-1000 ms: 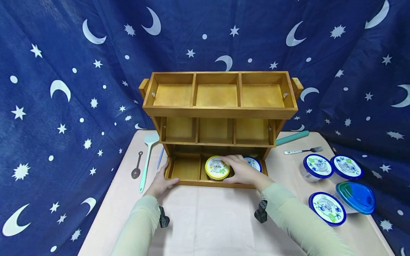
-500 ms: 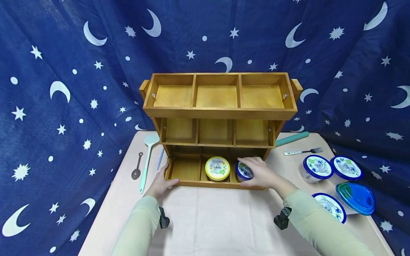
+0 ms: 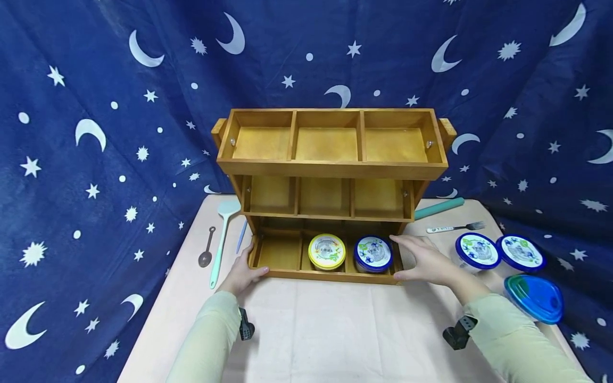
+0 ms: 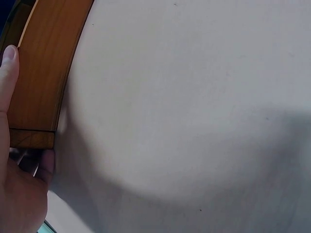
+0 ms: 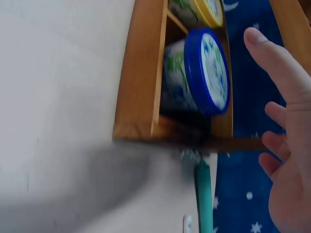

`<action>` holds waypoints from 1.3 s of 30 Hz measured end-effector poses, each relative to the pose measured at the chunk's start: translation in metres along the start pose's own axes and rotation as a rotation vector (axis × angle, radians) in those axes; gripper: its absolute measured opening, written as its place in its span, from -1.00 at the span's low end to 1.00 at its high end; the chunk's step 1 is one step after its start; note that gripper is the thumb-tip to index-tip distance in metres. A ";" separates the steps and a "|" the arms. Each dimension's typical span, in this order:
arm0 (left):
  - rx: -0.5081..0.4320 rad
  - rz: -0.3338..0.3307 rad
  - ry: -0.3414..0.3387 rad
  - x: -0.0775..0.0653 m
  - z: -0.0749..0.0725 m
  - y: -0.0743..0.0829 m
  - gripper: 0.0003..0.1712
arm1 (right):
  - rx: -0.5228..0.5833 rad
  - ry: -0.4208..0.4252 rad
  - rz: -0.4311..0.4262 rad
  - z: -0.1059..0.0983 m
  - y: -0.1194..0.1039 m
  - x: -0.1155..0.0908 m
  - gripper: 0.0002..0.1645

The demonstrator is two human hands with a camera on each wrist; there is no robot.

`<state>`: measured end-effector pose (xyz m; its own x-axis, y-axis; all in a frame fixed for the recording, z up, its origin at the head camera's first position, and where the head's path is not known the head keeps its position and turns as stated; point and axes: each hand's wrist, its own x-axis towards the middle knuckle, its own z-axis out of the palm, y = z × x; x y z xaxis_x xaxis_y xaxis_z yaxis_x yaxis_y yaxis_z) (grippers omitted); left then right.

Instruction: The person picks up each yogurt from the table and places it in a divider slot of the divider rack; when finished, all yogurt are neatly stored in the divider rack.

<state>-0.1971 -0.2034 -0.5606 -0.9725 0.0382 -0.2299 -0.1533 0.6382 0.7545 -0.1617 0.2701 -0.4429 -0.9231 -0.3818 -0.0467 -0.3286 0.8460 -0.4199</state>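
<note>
A three-tier wooden organizer box [image 3: 330, 170] stands on the table with its tiers stepped out. My left hand [image 3: 241, 274] holds the left front corner of its bottom tier, thumb on the front wall; the left wrist view shows the fingers round the end of the wooden tray [image 4: 46, 73]. A yellow-lidded tub [image 3: 326, 251] sits in the bottom tier's middle compartment. In the right compartment is a blue-lidded tub [image 3: 373, 254], slightly tilted in the right wrist view. My right hand [image 3: 426, 259], fingers spread, is at the tier's right end, apart from the tub.
On the right stand blue-lidded tubs [image 3: 478, 250] and a container with a blue-green lid [image 3: 535, 298]. A fork [image 3: 455, 227] and a teal rod [image 3: 439, 208] lie behind them. Left of the box lie a mint spatula [image 3: 222, 234] and a dark spoon [image 3: 206, 255]. Starry cloth [image 3: 268, 58] hangs behind.
My right hand has moved right, from beside the yellow-lidded tub, past the blue-lidded tub, to the box's right end. My left hand stays in place. The right sleeve now covers one blue-lidded tub.
</note>
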 end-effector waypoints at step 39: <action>0.002 -0.039 -0.013 -0.002 -0.002 0.002 0.14 | -0.041 -0.102 0.186 0.002 0.095 -0.105 0.06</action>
<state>-0.1963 -0.2039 -0.5577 -0.9633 0.0229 -0.2674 -0.1911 0.6410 0.7434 -0.0958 0.3903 -0.4797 -0.9442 -0.2518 -0.2123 -0.1645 0.9190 -0.3583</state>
